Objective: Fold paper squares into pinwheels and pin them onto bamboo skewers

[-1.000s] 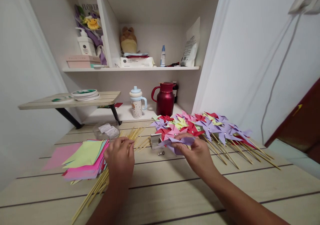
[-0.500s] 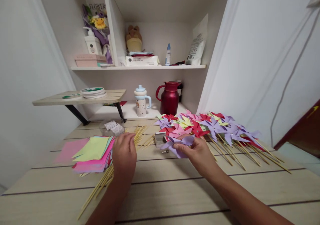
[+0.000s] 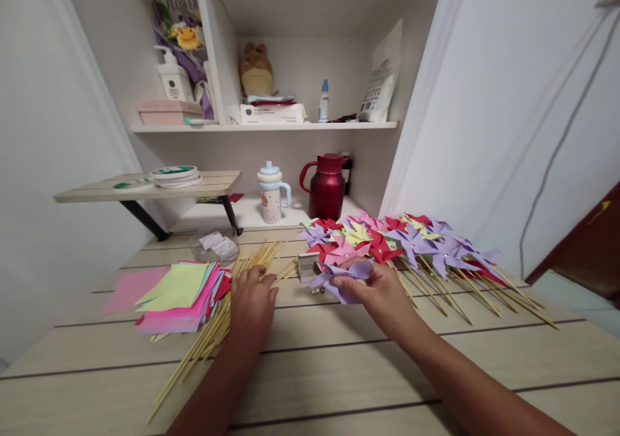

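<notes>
Left hand (image 3: 252, 303): bare, no glove, no ring showing.
Right hand (image 3: 382, 292): bare too, fingers unadorned.
Forearms: both uncovered right back from the hands, no sleeve, watch or band in sight.

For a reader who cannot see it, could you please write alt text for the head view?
The right hand holds a folded purple paper pinwheel over a wooden table, while the left hand rests on loose bamboo sticks. Finished pinwheels lie to the right.
</notes>
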### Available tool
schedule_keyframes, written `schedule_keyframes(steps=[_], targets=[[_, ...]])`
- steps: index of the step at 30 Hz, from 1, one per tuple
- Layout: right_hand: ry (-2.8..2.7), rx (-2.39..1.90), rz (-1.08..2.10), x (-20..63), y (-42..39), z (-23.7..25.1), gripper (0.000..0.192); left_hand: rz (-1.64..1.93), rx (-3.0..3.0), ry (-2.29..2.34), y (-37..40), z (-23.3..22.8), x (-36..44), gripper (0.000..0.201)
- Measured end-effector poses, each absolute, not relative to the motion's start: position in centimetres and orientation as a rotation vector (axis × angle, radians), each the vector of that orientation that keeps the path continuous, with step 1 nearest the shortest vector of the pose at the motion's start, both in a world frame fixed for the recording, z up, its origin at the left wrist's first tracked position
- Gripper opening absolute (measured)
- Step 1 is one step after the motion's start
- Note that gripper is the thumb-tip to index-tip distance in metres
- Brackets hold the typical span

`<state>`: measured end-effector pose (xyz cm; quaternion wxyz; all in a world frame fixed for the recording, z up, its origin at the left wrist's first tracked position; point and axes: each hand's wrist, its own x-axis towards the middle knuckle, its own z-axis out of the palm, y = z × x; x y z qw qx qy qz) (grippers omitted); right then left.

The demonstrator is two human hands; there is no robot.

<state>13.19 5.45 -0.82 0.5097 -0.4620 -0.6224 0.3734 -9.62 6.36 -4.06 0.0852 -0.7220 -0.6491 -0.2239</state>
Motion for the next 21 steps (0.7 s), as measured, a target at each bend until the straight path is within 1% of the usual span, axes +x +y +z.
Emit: schedule_keyframes(steps=[6, 21], targets=[[-1.488, -1.111, 0.892, 13.1, 5.3, -0.5, 0.02, -0.55, -2.134, -1.97, 6.3, -4.4, -9.7, 0.025], [-1.466, -1.1, 0.94, 13.0, 5.4, -0.7, 0.023, -0.446, -2.091, -1.913, 6.6, -4.4, -8.1, 0.014]])
